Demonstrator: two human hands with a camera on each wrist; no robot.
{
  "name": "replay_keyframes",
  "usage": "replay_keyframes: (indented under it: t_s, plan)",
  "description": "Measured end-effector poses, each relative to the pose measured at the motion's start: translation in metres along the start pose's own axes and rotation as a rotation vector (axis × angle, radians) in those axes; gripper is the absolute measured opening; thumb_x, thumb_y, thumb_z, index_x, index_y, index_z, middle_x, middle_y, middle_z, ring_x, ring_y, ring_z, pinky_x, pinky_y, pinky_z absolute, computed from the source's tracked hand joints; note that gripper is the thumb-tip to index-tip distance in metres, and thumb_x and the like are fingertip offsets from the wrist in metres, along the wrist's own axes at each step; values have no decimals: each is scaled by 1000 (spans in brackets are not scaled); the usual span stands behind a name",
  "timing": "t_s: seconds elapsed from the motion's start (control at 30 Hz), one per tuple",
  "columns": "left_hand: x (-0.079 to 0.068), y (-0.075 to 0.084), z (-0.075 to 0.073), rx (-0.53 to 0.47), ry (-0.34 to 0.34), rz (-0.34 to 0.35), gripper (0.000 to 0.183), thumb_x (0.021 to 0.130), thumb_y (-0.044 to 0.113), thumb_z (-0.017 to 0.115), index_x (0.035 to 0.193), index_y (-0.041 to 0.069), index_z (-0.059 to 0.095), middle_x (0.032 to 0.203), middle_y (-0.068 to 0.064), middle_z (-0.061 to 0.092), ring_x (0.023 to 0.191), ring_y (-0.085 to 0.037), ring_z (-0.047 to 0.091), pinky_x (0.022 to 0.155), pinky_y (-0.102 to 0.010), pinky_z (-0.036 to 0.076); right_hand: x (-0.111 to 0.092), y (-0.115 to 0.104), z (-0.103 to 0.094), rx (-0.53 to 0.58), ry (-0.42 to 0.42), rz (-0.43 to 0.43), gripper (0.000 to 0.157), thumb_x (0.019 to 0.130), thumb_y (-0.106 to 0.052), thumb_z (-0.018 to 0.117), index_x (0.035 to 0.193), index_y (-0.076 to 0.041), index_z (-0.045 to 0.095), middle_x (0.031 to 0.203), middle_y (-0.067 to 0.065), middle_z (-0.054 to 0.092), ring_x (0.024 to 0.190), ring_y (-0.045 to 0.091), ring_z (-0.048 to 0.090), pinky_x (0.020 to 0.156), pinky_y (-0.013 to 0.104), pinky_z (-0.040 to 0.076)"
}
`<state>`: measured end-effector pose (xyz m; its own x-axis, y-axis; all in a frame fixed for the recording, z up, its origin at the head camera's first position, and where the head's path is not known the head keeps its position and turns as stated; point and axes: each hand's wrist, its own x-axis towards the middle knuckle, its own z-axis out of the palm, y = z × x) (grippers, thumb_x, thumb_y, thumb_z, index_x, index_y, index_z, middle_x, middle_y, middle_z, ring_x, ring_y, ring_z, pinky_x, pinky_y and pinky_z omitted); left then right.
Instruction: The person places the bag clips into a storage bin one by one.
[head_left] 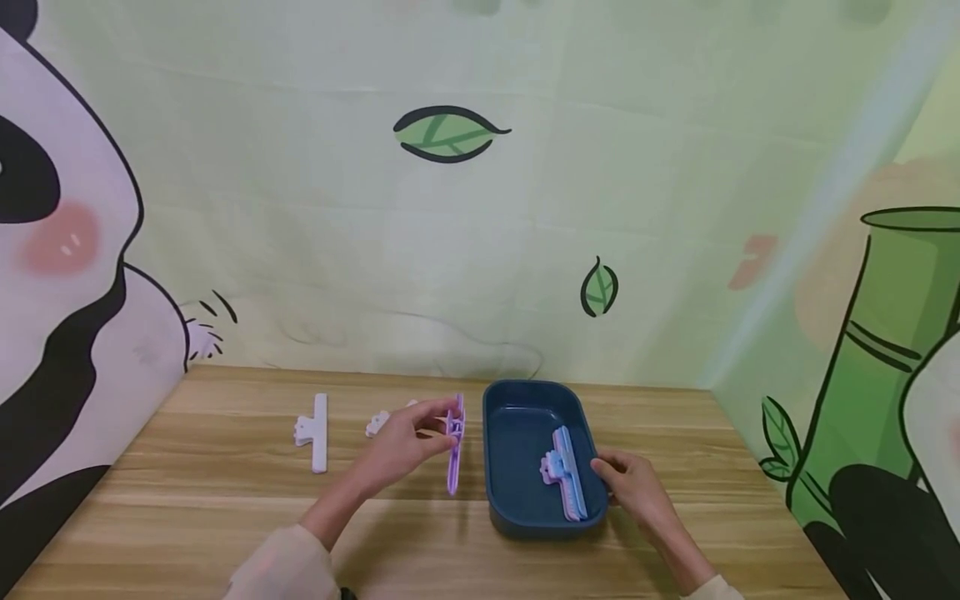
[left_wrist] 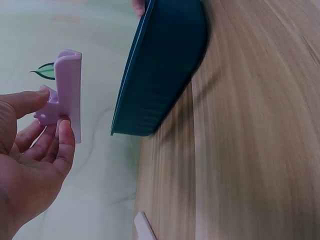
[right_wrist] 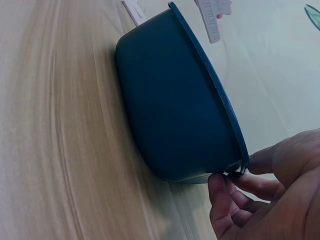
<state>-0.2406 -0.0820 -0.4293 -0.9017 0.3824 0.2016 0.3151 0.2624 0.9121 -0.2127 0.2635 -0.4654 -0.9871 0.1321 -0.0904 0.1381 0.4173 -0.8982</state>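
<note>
My left hand [head_left: 400, 447] pinches a lilac bag clip [head_left: 453, 471] by its handle, raised just left of a dark blue plastic basin [head_left: 517, 527]. In the left wrist view the bag clip [left_wrist: 70, 95] stands upright, thumb on one side of its handle and fingers on the other. With thumb and fingers, my right hand [head_left: 633, 487] grips the basin's right rim. The right wrist view shows this grip at one end of the basin [right_wrist: 165, 100]. Inside the basin lie pink and blue bag clips [head_left: 568, 475], close together; their exact number is unclear.
A pale bag clip [head_left: 320, 433] lies on the wooden table [head_left: 225, 467] at the left. Behind my left hand another pale clip [head_left: 377, 423] is partly hidden. A cloth backdrop [head_left: 337, 208] with printed pandas and leaves rises behind the table's far edge.
</note>
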Motion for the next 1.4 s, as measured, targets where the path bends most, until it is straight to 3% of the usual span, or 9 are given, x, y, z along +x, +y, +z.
replay_keyframes:
  t_s: [0.3,0.43,0.77,0.93,1.17,1.4]
  plan:
    - [11,3,15,-51,-17,6,48,97,7,71,142,-3,58,125,-16,68,108,-30,66,87,-34,58,0,0,0,16,-3,-3,31,105,-7,59,129,12,64,108,21,70,82,21,67,66,34,59]
    - [14,3,21,-39,-25,-1,49,98,11,72,143,0,58,129,-13,67,109,-27,66,88,-34,57,-1,1,0,20,-3,-6,32,105,-7,59,129,13,64,109,22,70,83,22,67,67,35,60]
    - [24,5,38,-81,-29,-23,47,96,9,73,140,0,60,127,-15,67,107,-28,66,87,-35,58,0,2,-1,13,-1,-6,32,104,-7,59,129,12,64,109,22,70,83,22,67,65,32,58]
    - [28,7,47,-54,-34,-60,47,97,12,73,142,5,61,127,-11,67,107,-26,64,87,-35,59,0,2,-1,10,-5,-5,32,104,-7,59,129,13,63,107,21,70,84,23,67,66,33,58]
    - [35,10,58,-23,-34,-40,45,96,11,73,139,3,62,127,-13,67,107,-28,64,87,-36,58,-1,0,-1,5,-8,-4,31,105,-7,59,129,12,64,108,21,70,85,23,67,69,36,59]
    - [39,14,69,-11,-50,-67,46,96,11,74,140,4,61,129,-13,67,111,-29,65,90,-39,58,-1,0,-1,14,-4,-7,31,104,-6,59,129,13,64,108,22,70,84,22,67,67,34,59]
